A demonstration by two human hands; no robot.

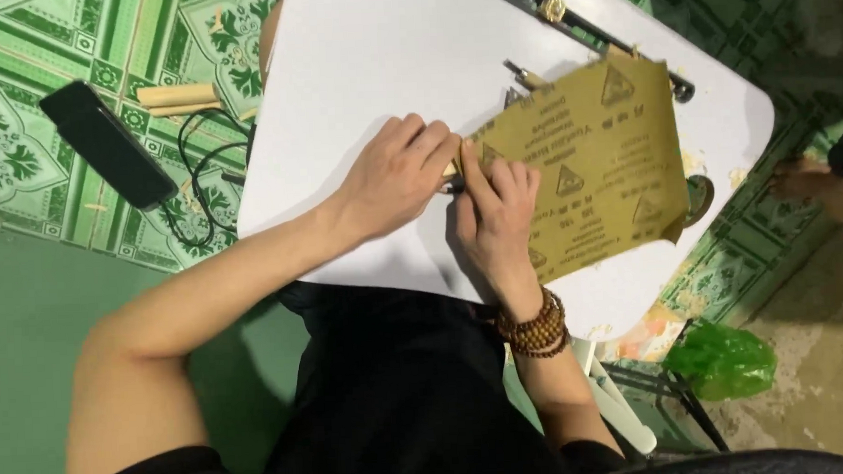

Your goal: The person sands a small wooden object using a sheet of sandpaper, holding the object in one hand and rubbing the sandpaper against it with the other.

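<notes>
Both hands meet at the sandpaper sheet's [582, 161] near-left corner, left hand [399, 177] curled around a small, mostly hidden piece, right hand [495, 216] pressing the paper flat, sheet stretching rightward.

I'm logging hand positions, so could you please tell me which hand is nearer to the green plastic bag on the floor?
Right. The right hand rests on the sandpaper sheet, on the side toward the green plastic bag. The left hand lies on the white table, farther away.

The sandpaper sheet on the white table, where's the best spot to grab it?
Probably the far right edge of the sandpaper sheet, coming from the right. That side lies free and curls slightly near its lower corner, while the left hand and right hand cover its near corner on the white table.
</notes>
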